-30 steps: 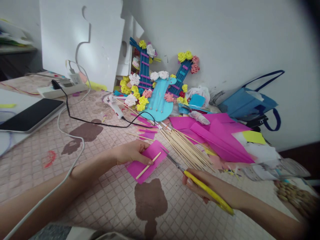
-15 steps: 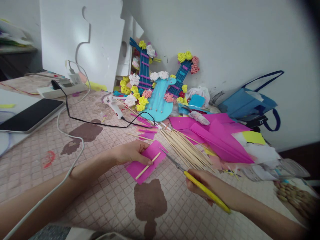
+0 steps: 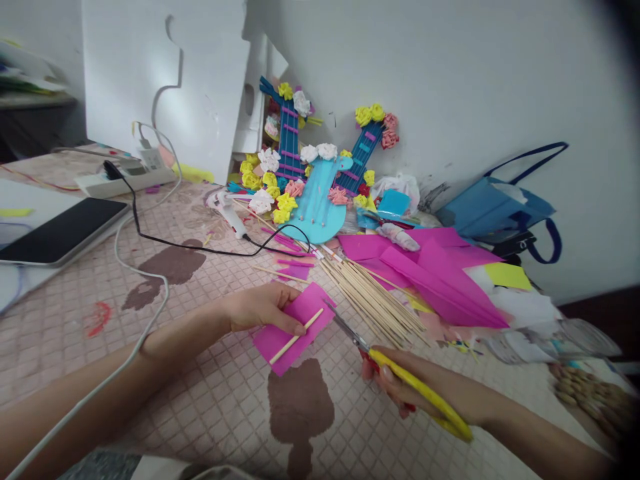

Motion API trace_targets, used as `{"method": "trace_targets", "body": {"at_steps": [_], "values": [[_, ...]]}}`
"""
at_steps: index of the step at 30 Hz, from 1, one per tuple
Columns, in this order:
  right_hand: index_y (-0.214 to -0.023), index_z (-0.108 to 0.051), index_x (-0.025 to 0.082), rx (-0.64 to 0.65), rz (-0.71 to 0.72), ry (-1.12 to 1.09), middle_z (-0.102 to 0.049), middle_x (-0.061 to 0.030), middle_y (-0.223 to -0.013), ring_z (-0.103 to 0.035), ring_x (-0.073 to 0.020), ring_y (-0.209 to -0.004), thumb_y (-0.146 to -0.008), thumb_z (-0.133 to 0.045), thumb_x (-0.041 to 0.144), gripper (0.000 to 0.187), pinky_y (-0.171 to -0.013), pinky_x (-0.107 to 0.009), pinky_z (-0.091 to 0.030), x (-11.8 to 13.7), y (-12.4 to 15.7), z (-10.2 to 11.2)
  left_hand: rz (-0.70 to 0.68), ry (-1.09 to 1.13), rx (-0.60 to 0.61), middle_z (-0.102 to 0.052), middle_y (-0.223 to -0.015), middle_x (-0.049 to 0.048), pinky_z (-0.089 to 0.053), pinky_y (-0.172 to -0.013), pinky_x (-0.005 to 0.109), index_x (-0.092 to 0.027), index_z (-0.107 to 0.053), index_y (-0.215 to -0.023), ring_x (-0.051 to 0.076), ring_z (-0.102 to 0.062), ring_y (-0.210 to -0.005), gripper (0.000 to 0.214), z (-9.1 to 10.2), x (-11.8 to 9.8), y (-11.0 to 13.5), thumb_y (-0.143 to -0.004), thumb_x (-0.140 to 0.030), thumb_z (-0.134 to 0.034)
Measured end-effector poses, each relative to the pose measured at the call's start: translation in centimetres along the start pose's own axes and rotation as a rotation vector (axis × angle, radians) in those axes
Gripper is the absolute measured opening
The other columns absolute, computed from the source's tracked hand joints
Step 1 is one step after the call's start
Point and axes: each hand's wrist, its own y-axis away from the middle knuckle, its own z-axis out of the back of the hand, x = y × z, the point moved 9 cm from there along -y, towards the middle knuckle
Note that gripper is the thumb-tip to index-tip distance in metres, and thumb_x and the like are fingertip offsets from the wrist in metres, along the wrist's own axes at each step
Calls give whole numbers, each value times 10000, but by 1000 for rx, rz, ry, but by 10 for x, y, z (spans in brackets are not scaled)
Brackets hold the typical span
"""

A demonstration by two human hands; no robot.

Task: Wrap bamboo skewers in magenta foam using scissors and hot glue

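My left hand [image 3: 267, 310] pinches a small piece of magenta paper [image 3: 280, 339], its thumb pressing a short wooden stick [image 3: 290, 345] flat against it. The stick lies slantwise across the paper. In my right hand [image 3: 400, 380] is a pair of scissors [image 3: 423, 385] with yellow and red handles. Their blades [image 3: 345, 325] point up and left, and the tips reach the paper's right edge; whether they touch it I cannot tell. Just beyond lies a bundle of thin wooden sticks [image 3: 375, 300].
Large magenta sheets [image 3: 440, 280] lie at the right, near a blue bag [image 3: 495, 203]. Behind stand blue instrument-shaped crafts [image 3: 320, 200] with paper flowers. A glue gun [image 3: 230, 215] trails a black cord. A white cable [image 3: 150, 320] crosses my left forearm; a phone [image 3: 65, 230] lies left.
The scissors have turned slightly in my right hand, and its fingers and the red handle show more. My left hand stays nearly still, the paper and stick shifting only a little.
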Motion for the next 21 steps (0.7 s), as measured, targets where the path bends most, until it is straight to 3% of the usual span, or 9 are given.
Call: {"method": "trace_targets", "body": {"at_steps": [21], "values": [[-951, -540, 195, -31, 42, -15, -424, 23, -754, -453, -88, -597, -893, -412, 609, 437, -537, -211, -469, 18, -10, 0, -34, 22, 49, -710, -743, 1, -500, -593, 186, -143, -695, -784, 107, -626, -631, 224, -9, -6, 1, -631, -249, -821]]}}
